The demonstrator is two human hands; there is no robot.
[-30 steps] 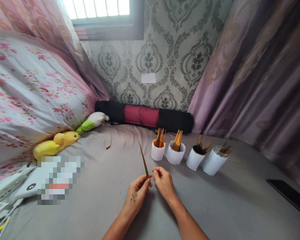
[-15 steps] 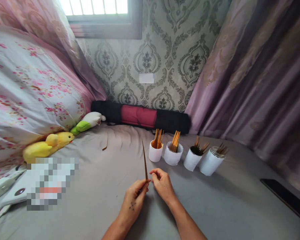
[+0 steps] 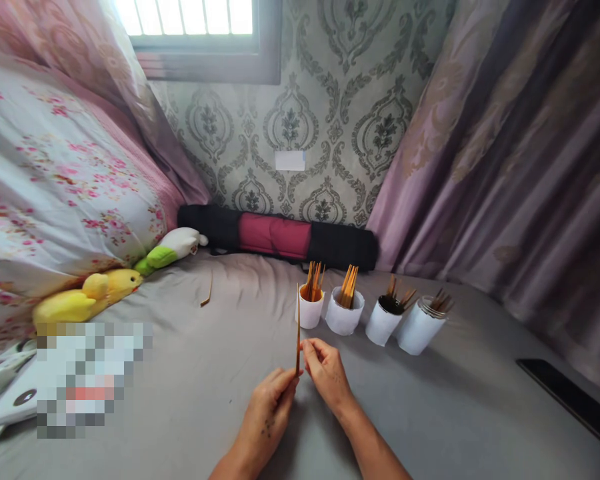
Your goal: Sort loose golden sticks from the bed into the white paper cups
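Observation:
My left hand [image 3: 270,408] pinches the lower end of a thin brown stick [image 3: 298,320], which stands almost upright over the grey sheet [image 3: 190,373]. Close beside it on the right, my right hand [image 3: 325,370] has its fingers curled, its fingertips near the stick's lower end. Whether they touch it, I cannot tell. Beyond the hands stands a row of several white cups [image 3: 344,319] with sticks in them: two hold orange sticks, two hold darker ones [image 3: 420,325]. A single loose stick [image 3: 207,295] lies on the sheet to the left.
A floral pillow [image 3: 55,193] fills the left side, with a yellow plush toy [image 3: 83,300] and a green-and-white one [image 3: 173,245] below it. A black and red rolled bag [image 3: 280,233] lies against the wall. Purple curtains [image 3: 520,167] hang on the right. A dark flat object [image 3: 570,400] lies at the right edge.
The stick in my left hand has swung from leaning left to nearly upright. The view has shifted slightly, and both hands have stayed close together.

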